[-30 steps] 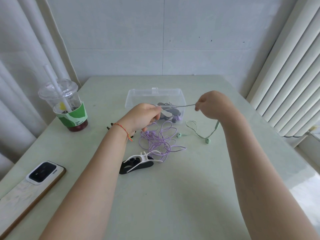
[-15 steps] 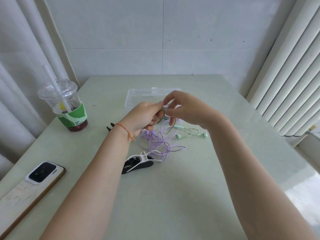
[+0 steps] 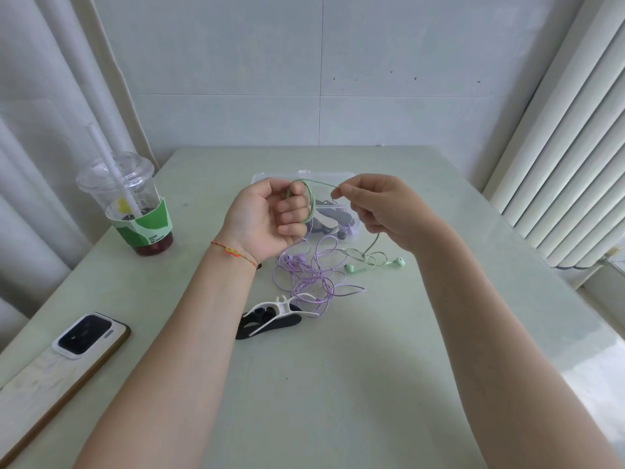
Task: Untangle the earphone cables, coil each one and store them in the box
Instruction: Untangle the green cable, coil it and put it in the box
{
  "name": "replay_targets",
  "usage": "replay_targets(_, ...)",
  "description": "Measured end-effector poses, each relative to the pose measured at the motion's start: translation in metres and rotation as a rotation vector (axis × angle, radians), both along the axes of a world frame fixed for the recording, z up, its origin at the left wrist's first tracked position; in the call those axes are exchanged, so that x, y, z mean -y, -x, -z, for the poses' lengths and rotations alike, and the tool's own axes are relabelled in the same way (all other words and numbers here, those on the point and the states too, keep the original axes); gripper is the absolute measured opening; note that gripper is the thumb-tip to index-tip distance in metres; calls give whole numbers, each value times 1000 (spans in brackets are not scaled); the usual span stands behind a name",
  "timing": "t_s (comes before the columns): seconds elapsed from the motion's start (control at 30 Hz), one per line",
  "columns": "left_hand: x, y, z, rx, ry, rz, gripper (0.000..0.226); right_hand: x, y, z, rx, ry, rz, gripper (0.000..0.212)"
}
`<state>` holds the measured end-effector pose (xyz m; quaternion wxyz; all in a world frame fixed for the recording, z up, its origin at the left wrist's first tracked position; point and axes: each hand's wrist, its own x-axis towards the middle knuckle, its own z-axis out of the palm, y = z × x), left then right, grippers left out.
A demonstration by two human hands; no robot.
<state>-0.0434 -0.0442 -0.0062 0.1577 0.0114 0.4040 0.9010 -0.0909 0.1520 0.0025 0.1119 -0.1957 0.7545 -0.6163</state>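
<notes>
Green, thin earphone cable [image 3: 311,201] is looped around the curled fingers of my left hand [image 3: 267,218], which is held palm up above the middle of the pale green tabletop [image 3: 338,384]. My right hand [image 3: 382,208] pinches the same cable between thumb and forefinger just beside the left; the short span between the hands is taut. From the right hand the cable drops to the tabletop, where its two mint-green earbuds [image 3: 395,262] lie in a small loose tangle toward the right edge.

The clear plastic storage box [image 3: 267,179] stands behind both hands, toward the far edge, partly hidden by them; dark and purple items show inside it, but I cannot tell what they are. The purple earphone cable [image 3: 314,275] lies uncoiled in a loose heap at the centre of the tabletop, just nearer me than the box. A white plastic cable winder [image 3: 274,308] rests on a black oval-shaped one [image 3: 280,324], touching the near side of the purple heap.

A clear plastic cup with a straw and green sleeve [image 3: 135,211] stands by the left edge. A white-backed smartphone [image 3: 61,363] lies face down at the near left corner.
</notes>
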Motion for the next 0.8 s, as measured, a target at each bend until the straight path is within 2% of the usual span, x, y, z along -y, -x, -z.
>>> replay_targets(0.13,-3,-1,-2,-36,-76,19,24,7,-2,3,-58,-178,46,19)
replay_targets(0.3,-11,-4,-4,-76,-3,-138,26,16,-17,-2,-12,-376,-144,18)
replay_targets(0.4,-12,0,1,-139,142,-248,19,18,-22,-8,-43,-410,-151,19)
replay_targets(0.53,-12,1,7,-259,536,-377,17,14,-27,-17,-159,-502,-154,14)
replay_targets(0.63,-15,-1,9,-309,832,-356,18,10,-30,-26,-210,-474,-106,17)
replay_targets(0.7,-16,-2,8,-310,911,-237,21,7,-29,-30,-208,-408,-46,16)
replay_targets(0.8,-17,-5,5,-252,838,-90,26,5,-24,-29,-197,-303,73,15)
